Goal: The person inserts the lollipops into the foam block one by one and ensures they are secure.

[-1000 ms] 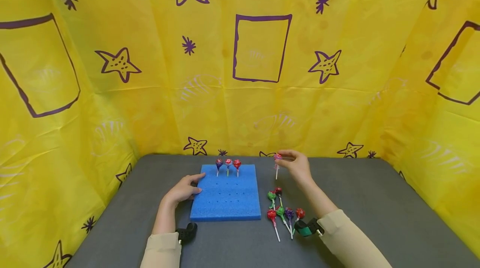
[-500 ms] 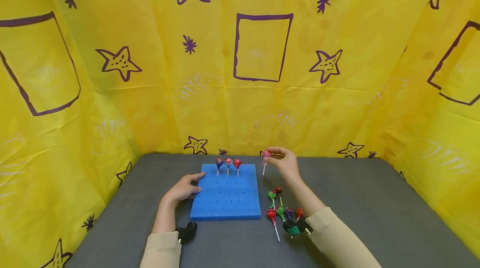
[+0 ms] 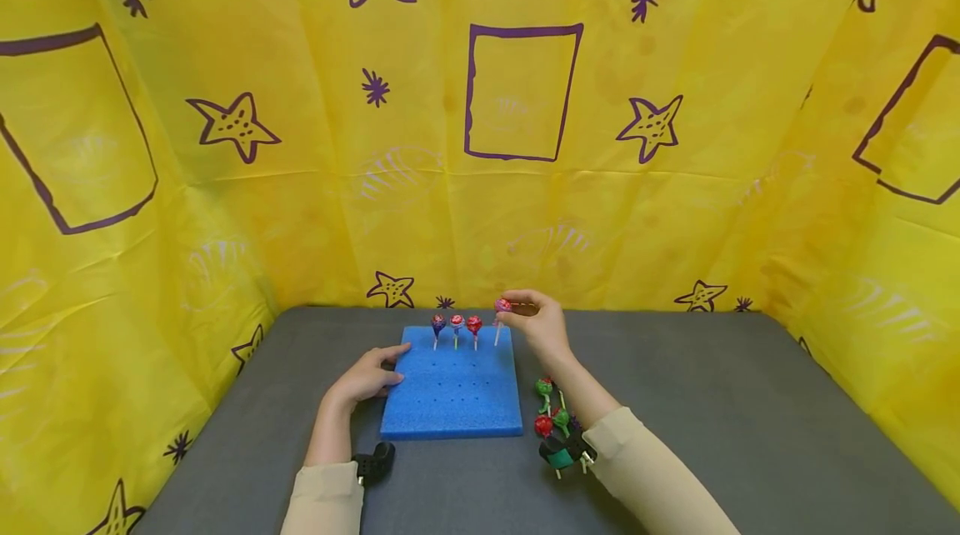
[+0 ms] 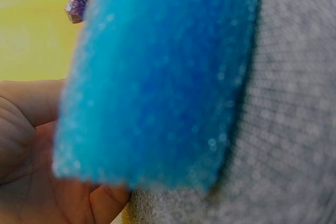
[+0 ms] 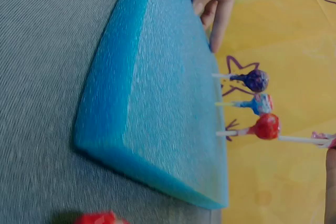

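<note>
A blue foam block (image 3: 452, 389) with rows of small holes lies on the grey table (image 3: 712, 402). Three lollipops (image 3: 456, 323) stand upright in its far row, also seen as lollipops (image 5: 257, 103) in the right wrist view. My right hand (image 3: 534, 320) pinches a pink lollipop (image 3: 502, 306) by its head, its stick hanging over the block's far right corner. My left hand (image 3: 365, 378) rests flat against the block's left edge (image 4: 147, 108), fingers straight. Several loose lollipops (image 3: 551, 406) lie right of the block, partly hidden by my right forearm.
Yellow cloth with purple stars and squares (image 3: 522, 93) walls the table at the back and both sides. A black wrist camera (image 3: 373, 463) and a green one (image 3: 560, 455) sit on my forearms near the front edge.
My right hand has carried the pink lollipop leftward, from beside the block to over its far right corner. The left hand has stayed on the block's edge.
</note>
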Available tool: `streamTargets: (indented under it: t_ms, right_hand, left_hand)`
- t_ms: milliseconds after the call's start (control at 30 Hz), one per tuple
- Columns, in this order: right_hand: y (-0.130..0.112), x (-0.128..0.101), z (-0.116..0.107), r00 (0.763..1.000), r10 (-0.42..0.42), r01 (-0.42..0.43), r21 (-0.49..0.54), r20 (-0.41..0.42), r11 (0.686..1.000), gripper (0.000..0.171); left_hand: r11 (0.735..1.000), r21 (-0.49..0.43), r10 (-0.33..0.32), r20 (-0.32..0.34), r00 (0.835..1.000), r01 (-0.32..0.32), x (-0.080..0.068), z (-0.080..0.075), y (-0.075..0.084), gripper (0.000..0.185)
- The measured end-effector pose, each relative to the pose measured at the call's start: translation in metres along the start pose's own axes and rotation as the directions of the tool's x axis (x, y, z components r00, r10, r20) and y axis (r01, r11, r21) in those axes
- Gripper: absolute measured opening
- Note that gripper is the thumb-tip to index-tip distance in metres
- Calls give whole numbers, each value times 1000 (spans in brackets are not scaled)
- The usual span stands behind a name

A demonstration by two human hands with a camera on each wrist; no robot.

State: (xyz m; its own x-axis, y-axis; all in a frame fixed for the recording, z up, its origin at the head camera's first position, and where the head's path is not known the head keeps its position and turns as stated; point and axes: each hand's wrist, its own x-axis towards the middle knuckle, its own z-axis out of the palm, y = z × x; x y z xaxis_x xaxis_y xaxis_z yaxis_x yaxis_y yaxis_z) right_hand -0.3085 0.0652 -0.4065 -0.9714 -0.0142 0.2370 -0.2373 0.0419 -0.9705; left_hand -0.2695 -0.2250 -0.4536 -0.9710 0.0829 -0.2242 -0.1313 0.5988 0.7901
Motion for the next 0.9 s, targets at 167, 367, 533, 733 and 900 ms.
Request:
streamTargets:
  t_ms: [167, 367, 533, 733, 900]
  right_hand:
    - [3, -1, 9, 1000, -1, 1, 12, 6, 1000, 35]
    - [6, -4, 22, 1000, -7, 7, 19, 19, 1000, 32]
    - [10, -8, 37, 999, -23, 23, -3, 39, 1000, 31]
    - [-11, -27, 52, 995, -38, 44, -55, 93, 998, 31]
    - [-6, -30, 63, 994, -47, 55, -72, 101, 996, 30]
  left_hand:
    - [1000, -7, 5, -3, 1000, -5, 2, 1, 0, 56]
    - [1000, -13, -2, -12, 1000, 2, 2, 1, -3, 56]
    - [1000, -7, 0, -12, 1000, 0, 1, 1, -3, 57]
    - [1000, -10, -6, -17, 1000, 6, 0, 1, -2, 56]
    - [1000, -9, -15, -10, 1000, 15, 1, 0, -2, 56]
